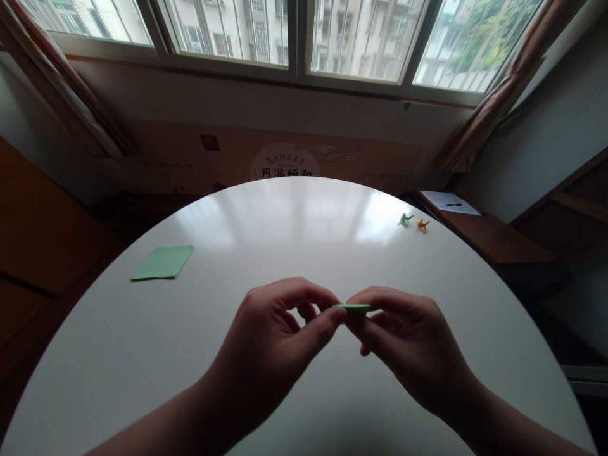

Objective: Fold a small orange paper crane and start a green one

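Note:
A small folded piece of green paper (357, 308) is held above the middle of the white table, seen nearly edge-on. My left hand (289, 326) pinches its left end between thumb and forefinger. On the other side, my right hand (403, 323) grips it with thumb and forefinger, the other fingers curled beneath. The fingertips of both hands almost meet at the paper. How the paper is folded underneath is hidden by the fingers.
Green square paper sheets (164, 262) lie stacked at the left of the round white table (266, 234). Near its far right edge stand a green folded paper figure (406, 219) and an orange one (422, 225). Beyond, a wooden surface bears a white sheet (444, 201) with a pen (454, 204).

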Demonstrator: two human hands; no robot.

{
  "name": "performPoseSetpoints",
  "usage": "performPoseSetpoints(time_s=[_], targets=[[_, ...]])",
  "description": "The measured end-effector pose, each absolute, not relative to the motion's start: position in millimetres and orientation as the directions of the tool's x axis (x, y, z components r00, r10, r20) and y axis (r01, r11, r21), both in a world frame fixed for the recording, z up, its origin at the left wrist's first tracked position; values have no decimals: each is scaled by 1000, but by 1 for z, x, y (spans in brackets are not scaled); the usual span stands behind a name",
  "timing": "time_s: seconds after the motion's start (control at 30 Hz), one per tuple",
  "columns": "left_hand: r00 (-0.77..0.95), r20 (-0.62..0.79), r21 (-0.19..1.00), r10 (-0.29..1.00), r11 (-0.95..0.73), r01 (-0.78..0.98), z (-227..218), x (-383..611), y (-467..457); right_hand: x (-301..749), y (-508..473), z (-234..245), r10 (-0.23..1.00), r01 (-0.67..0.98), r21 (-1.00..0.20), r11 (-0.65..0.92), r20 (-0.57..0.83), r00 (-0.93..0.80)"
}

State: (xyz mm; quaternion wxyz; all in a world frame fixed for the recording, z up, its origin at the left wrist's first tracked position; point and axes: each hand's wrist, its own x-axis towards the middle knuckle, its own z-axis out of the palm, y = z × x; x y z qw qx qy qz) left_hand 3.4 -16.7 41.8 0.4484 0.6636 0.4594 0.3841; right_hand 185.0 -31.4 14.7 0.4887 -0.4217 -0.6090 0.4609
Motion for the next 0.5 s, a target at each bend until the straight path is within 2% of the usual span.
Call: performPoseSetpoints(time_s=[0.33, 0.5], targets=[[305, -34, 996, 952, 8, 87, 42, 2, -16, 185, -33, 18, 967, 36, -984, 176, 166, -195], [352, -122, 991, 928, 93, 97, 42, 0, -14, 186, -32, 19, 969, 33, -990, 140, 130, -212]])
